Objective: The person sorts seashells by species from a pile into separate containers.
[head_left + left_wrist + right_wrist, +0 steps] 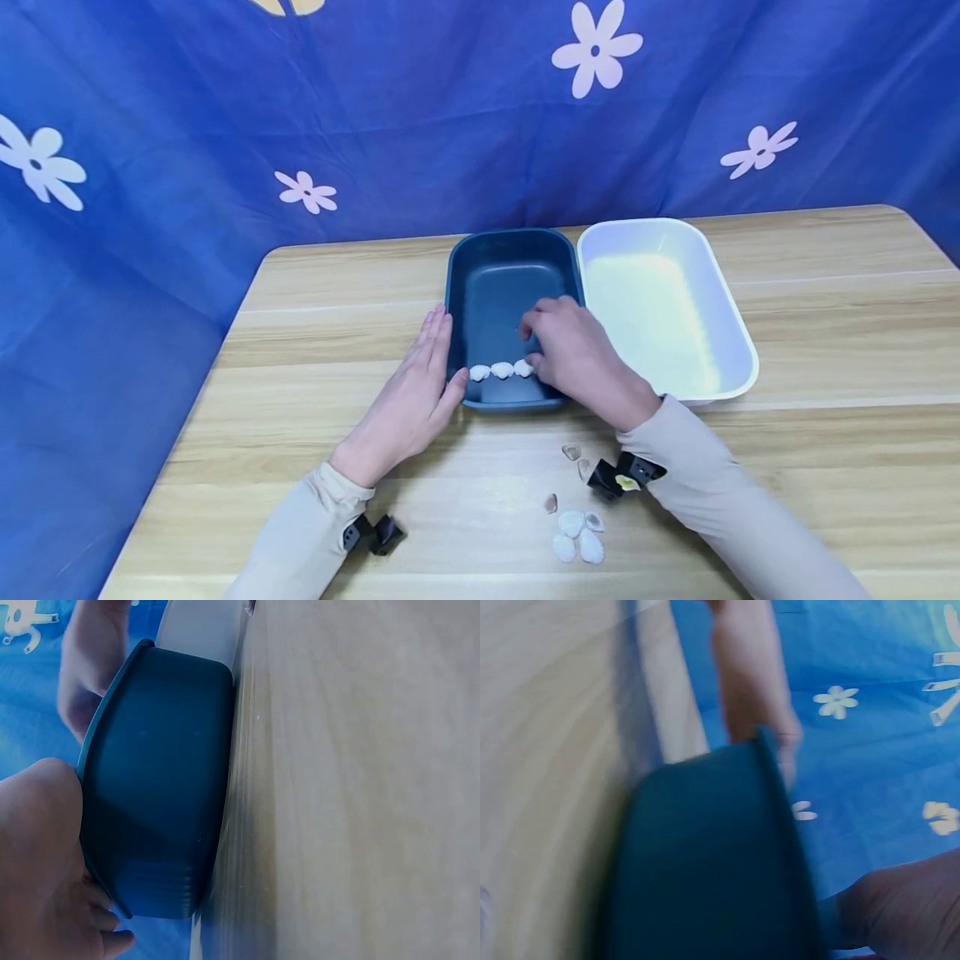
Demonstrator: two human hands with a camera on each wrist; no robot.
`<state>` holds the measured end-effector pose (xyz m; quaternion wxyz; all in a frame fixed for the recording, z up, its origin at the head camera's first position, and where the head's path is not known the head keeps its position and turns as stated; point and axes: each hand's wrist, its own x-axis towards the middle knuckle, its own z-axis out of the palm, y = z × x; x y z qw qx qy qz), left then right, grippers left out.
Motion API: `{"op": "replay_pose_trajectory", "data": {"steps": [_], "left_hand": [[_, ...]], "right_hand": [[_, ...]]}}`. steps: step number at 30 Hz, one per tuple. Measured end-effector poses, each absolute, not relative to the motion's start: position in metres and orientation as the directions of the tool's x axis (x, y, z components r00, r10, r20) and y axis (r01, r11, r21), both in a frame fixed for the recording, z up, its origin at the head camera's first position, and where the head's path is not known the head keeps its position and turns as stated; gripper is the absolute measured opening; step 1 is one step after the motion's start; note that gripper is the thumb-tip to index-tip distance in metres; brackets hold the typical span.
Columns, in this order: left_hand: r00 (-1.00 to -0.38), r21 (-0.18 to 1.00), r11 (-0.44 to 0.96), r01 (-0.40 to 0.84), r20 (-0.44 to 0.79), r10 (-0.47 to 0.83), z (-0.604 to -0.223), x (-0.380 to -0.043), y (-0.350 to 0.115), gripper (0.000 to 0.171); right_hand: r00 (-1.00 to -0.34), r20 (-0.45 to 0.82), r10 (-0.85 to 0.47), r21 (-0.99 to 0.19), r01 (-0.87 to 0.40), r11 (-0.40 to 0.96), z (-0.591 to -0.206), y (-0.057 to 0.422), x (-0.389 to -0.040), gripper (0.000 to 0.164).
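Three white seashells (502, 370) form a row along the near end of a dark teal tray (510, 404). My left hand (408, 396) rests against the tray's left side with straight fingers, its thumb by the near left corner. Over the right side of the tray, my right hand (573, 350) has bent fingers, with a gap between forefinger and thumb. Its thumb is close to the rightmost shell in the row; whether they touch is unclear. The left wrist view shows the left hand (37, 855) at the tray's rim. Blur softens the right wrist view.
A white tray (742, 387) stands against the teal one on its right. On the wooden table (315, 333) nearer me lie several white shells (591, 547) and small brownish shells (551, 503). A blue flowered cloth (450, 125) hangs behind the table.
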<state>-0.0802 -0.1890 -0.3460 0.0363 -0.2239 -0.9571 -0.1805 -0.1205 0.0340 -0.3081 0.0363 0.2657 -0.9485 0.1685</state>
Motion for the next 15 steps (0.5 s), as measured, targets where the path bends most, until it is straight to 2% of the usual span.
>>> {"op": "replay_pose_trajectory", "data": {"steps": [8, 15], "left_hand": [[-0.899, 0.325, 0.838, 0.438, 0.137, 0.416, -0.346, -0.081, -0.19, 0.067], [-0.895, 0.321, 0.835, 0.446, 0.143, 0.423, -0.346, -0.082, -0.189, 0.066]], "right_hand": [[-0.864, 0.255, -0.434, -0.474, -0.503, 0.723, -0.289, 0.06, -0.103, 0.012], [-0.77, 0.337, -0.541, -0.628, -0.612, 0.48, -0.298, 0.085, -0.08, 0.015]]}}
